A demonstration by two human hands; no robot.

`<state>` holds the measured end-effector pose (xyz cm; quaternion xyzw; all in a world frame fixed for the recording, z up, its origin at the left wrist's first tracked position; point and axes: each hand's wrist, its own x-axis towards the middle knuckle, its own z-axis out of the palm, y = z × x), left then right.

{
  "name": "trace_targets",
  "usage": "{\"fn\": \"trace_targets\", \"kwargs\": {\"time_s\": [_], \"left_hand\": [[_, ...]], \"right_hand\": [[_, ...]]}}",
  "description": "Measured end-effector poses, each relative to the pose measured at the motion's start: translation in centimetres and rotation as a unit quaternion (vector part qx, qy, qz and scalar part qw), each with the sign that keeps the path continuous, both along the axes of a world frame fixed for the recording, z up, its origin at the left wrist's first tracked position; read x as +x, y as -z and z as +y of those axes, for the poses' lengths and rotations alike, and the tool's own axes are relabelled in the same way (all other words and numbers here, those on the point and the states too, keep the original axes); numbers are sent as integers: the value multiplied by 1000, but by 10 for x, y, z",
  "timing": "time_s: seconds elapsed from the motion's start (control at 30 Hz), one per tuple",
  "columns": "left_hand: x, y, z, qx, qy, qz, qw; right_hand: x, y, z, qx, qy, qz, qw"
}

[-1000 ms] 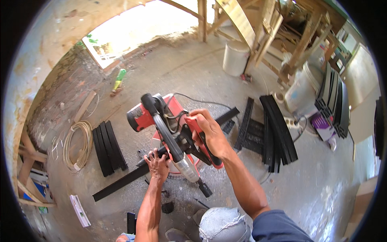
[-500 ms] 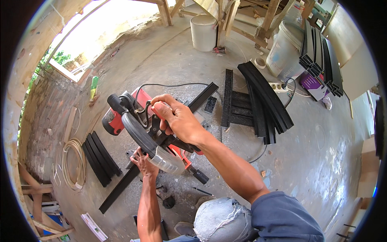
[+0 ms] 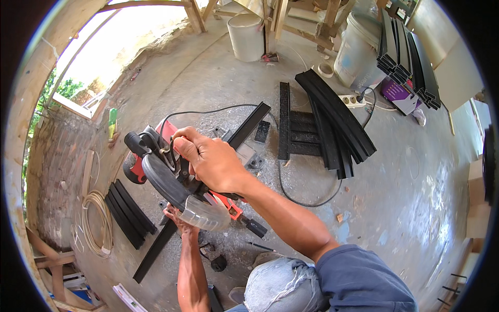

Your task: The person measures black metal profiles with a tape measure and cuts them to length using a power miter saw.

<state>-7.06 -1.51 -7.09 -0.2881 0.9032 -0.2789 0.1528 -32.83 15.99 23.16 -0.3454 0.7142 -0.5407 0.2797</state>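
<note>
A red and black mitre saw (image 3: 165, 181) stands on the floor in front of me, its clear guard (image 3: 205, 214) nearest me. My right hand (image 3: 215, 162) is wrapped round the raised saw head's handle. A long black channel strip (image 3: 154, 254) runs slantwise across the saw base, and its far end (image 3: 250, 125) emerges beyond. On the near side, my left hand (image 3: 182, 222) bears on the strip beside the saw, its fingers bent and partly covered by the guard. The blade and where it meets the strip are hidden.
Black strips (image 3: 338, 117) lie stacked at right, and shorter ones (image 3: 130, 212) at left beside a coiled hose (image 3: 97, 222). A power cable (image 3: 304, 203) curls across the floor to a socket strip (image 3: 352, 101). White buckets (image 3: 247, 39) stand farther back.
The whole view has shifted slightly. My right hand and the saw head sit a little farther left over the base. Both hands keep their places on the handle and strip.
</note>
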Motion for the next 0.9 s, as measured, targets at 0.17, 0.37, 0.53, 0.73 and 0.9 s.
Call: {"fn": "trace_targets", "kwargs": {"time_s": [0.17,0.37,0.53,0.73,0.9], "left_hand": [[-4,-2,6,65,156,376,911],[3,5,0,129,72,317,937],[5,2,-5,119,80,305,942],[-15,-36,16,156,37,296,941],[-6,-23,6,137,49,296,944]], "right_hand": [[-1,4,0,-7,28,41,999],[-1,3,-4,-13,29,46,998],[0,3,-5,-31,15,22,999],[-3,6,-3,-54,15,13,998],[-2,4,-3,-58,10,6,998]]}}
